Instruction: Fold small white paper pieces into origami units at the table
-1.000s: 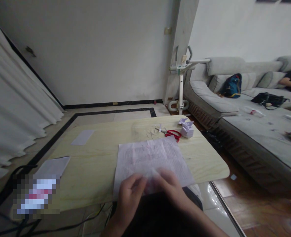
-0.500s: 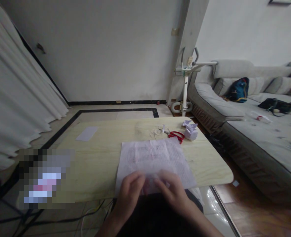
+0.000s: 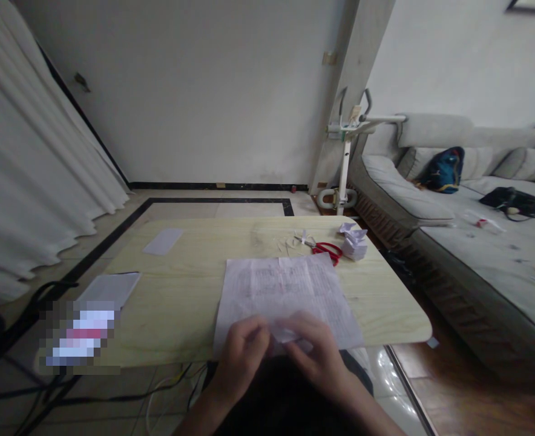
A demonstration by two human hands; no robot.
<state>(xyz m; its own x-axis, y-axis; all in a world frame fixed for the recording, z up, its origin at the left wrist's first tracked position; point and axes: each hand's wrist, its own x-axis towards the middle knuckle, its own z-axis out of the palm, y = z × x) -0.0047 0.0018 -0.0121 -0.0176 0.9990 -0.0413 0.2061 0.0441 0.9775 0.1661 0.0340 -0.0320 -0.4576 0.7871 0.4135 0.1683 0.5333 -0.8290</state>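
At the table's near edge, my left hand (image 3: 244, 348) and my right hand (image 3: 315, 350) meet over a creased printed sheet (image 3: 279, 281) lying flat. Between them is a small piece of white paper (image 3: 285, 334). My right fingers, slightly blurred, are closed on this paper. The left thumb and forefinger pinch at its left end, and the fingers partly cover it. Beyond the sheet lie red-handled scissors (image 3: 325, 249) with thin paper scraps (image 3: 290, 243) beside their blades. Folded white paper pieces (image 3: 354, 244) stand right of the scissors.
A small white sheet (image 3: 163, 241) lies at the table's (image 3: 181, 284) far left. Nearer, a pale flat item (image 3: 124, 287) lies by a pixelated patch. Cables (image 3: 158, 393) run below the table. A grey sofa (image 3: 476, 266) with bags stands at right, beside a white exercise frame (image 3: 344, 163).
The view has shifted slightly. The white paper between my hands shows more plainly now, held near my right fingers. The printed sheet, scissors and folded pieces stay in place on the table.
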